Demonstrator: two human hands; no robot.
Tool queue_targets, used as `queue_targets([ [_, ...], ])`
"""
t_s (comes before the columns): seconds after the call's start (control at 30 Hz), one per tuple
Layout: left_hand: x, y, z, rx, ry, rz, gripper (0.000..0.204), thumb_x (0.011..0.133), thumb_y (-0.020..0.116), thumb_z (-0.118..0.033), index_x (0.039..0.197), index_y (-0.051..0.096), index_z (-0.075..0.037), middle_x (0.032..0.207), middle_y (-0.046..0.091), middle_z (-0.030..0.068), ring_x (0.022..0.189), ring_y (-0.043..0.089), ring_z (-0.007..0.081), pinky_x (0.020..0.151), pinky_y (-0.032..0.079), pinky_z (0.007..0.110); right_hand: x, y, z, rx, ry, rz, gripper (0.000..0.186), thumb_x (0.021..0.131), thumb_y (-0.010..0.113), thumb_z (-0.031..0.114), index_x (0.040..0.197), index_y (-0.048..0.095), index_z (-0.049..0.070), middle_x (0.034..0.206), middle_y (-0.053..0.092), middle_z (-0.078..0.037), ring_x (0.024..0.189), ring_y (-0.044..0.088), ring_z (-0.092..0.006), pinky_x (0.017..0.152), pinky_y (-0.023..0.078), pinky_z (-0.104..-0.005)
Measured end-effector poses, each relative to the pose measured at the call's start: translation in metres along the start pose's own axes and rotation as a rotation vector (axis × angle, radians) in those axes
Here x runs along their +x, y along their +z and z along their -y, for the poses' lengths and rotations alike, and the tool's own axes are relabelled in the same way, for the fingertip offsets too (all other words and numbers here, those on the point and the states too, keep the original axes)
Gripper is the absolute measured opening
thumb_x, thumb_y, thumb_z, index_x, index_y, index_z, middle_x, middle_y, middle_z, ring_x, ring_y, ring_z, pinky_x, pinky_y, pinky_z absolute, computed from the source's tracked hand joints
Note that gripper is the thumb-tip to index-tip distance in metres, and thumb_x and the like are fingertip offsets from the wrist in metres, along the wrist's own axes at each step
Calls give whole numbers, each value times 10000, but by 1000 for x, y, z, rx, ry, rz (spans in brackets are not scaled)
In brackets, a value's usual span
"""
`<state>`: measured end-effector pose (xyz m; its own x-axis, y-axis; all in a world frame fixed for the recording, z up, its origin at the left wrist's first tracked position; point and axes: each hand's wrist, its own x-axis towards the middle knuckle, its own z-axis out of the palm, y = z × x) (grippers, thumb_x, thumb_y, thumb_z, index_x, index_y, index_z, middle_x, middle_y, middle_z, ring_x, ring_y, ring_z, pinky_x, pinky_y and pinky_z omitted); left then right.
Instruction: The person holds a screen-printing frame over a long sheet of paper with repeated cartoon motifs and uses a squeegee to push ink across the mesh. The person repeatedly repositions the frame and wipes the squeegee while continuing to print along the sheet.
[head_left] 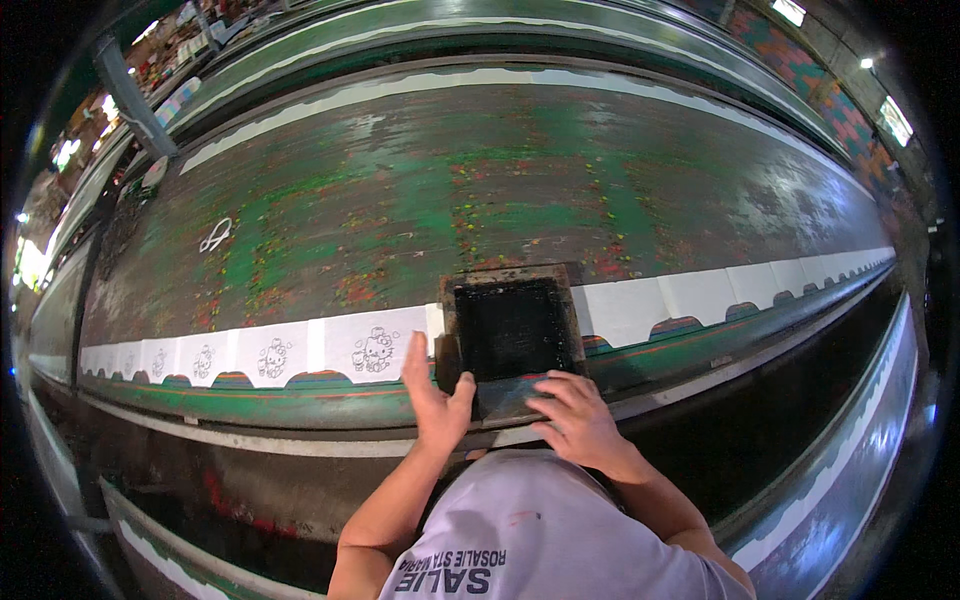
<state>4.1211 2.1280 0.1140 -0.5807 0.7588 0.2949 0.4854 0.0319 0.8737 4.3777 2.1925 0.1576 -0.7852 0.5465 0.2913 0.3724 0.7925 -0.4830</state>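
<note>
A printing screen frame [568, 300] with a worn, stained border lies on the near edge of the long table, black ink covering its mesh. Along its left side is a small dark block [448, 362]. My left hand [437, 405] is at the near left corner, fingers stretched upward beside the block and thumb close to the frame. At the near right corner, my right hand [580, 418] has bent, spread fingers over the frame's edge; whether they touch it I cannot tell. White pieces printed with black cartoon figures [374, 350] run leftward; unprinted white pieces [620, 308] run rightward.
The long table [400, 200] is stained green with red and yellow spots. A white looped strip [215, 235] lies on its left part. A grey post [135, 95] stands at the far left. Another table with white pieces [840, 500] runs behind me on the right.
</note>
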Motion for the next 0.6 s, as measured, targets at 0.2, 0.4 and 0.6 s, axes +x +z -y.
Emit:
queue_targets([
  [0.2, 22, -95, -141, -273, 546, 154, 468, 996, 666, -32, 1454, 661, 63, 1488, 688, 297, 1490, 570, 477, 1260, 399, 573, 30, 9, -5, -148, -96, 198, 352, 961, 683, 113, 1300, 766, 66, 1289, 707, -110, 1230, 669, -340, 1068, 527, -488],
  [0.4, 22, -133, -235, -435, 1032, 274, 429, 1047, 695, -336, 1436, 718, -157, 1514, 713, 130, 1567, 503, 449, 1317, 382, 608, 52, 5, -14, -127, -129, 227, 380, 905, 673, 35, 1273, 765, 54, 1178, 723, -118, 1126, 710, -348, 1014, 563, -464],
  [0.6, -14, -145, -239, -660, 756, 195, 307, 1080, 680, -322, 1352, 789, -228, 1403, 772, -45, 1552, 535, 375, 1312, 408, 649, 93, -14, -41, -30, -25, 449, 272, 944, 682, 50, 1208, 746, 60, 1161, 732, -168, 1167, 728, -405, 1007, 597, -536],
])
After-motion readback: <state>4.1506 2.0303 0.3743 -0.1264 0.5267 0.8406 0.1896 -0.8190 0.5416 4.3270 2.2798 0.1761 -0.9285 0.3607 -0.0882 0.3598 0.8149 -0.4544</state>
